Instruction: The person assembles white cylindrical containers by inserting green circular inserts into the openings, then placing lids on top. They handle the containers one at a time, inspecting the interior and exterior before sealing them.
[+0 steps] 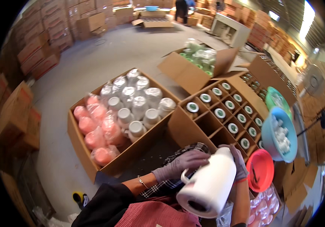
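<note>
Head view: noted the gloved right hand (239, 163) gripping a white jug (216, 178), tilted, dark opening toward the wearer, off the near edge of the divided carton (185, 131). Observed the gloved left hand (183, 166) half bent beside the jug; cannot tell whether touching. Recorded round-topped containers (219, 113) in the carton's compartments, a red basin (267, 166) at its near right corner, a blue basin (270, 144) along its right edge.
</note>
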Demonstrator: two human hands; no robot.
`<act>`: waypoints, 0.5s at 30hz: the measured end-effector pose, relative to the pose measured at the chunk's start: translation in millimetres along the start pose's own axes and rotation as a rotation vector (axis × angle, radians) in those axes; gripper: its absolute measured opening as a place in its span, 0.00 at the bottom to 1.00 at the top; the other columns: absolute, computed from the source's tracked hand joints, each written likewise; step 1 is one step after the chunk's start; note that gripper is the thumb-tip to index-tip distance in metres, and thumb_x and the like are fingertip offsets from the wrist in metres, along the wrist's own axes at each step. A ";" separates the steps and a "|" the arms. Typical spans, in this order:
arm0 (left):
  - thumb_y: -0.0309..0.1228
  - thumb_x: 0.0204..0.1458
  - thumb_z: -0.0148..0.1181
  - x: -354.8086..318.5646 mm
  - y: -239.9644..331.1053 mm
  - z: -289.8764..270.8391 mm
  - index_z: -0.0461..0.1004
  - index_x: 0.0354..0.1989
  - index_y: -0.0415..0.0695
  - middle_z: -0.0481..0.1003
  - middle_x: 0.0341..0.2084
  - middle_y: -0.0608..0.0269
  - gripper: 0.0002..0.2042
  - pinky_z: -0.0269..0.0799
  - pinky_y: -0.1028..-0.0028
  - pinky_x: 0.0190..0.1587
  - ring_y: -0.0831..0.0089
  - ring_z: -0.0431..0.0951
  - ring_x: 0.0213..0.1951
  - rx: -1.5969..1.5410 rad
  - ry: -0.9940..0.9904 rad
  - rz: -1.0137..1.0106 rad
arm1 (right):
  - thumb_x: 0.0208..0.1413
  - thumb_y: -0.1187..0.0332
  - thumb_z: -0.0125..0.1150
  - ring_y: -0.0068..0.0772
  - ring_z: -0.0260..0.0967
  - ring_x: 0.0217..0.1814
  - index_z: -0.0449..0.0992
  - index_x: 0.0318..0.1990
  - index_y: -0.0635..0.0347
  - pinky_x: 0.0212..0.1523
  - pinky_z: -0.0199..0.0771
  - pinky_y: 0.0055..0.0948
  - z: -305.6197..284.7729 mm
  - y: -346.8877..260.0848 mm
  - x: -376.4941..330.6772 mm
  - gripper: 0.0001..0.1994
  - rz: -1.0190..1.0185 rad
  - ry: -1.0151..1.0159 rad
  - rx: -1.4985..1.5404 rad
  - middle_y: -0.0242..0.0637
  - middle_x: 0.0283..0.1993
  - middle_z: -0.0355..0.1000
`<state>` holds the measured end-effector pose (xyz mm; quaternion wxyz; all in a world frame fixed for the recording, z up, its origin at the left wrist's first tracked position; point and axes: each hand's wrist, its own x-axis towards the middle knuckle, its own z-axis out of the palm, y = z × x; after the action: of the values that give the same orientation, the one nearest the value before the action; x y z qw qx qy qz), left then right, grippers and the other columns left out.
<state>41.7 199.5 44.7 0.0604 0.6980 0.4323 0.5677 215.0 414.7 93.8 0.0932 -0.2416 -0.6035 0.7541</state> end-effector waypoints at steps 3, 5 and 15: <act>0.29 0.54 0.53 -42.6 -6.3 -16.6 0.66 0.65 0.55 0.63 0.65 0.56 0.27 0.61 0.50 0.67 0.54 0.64 0.65 0.505 -0.346 0.125 | 0.57 0.72 0.53 0.27 0.74 0.47 0.78 0.49 0.68 0.52 0.74 0.28 22.4 1.1 -2.2 0.15 -0.110 0.023 -0.291 0.37 0.44 0.78; 0.29 0.54 0.53 -63.8 -1.4 -36.0 0.68 0.63 0.55 0.67 0.62 0.57 0.25 0.61 0.50 0.67 0.57 0.68 0.61 0.480 -0.360 0.151 | 0.51 0.73 0.60 0.33 0.73 0.54 0.78 0.50 0.67 0.59 0.70 0.31 33.7 8.2 -11.8 0.17 -0.164 -0.164 -0.365 0.42 0.51 0.76; 0.48 0.59 0.51 -145.4 -250.0 -214.7 0.80 0.52 0.58 0.68 0.60 0.43 0.19 0.48 0.38 0.67 0.47 0.63 0.64 1.248 -0.216 -1.373 | 0.51 0.68 0.68 0.40 0.70 0.61 0.78 0.52 0.63 0.63 0.67 0.35 48.3 -3.1 -8.3 0.20 -0.142 -0.279 -0.592 0.43 0.58 0.72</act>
<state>-270.7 169.3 -132.0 0.0370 0.2448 0.9689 0.0047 198.7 370.2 106.3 -0.0121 -0.1098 -0.8186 0.5637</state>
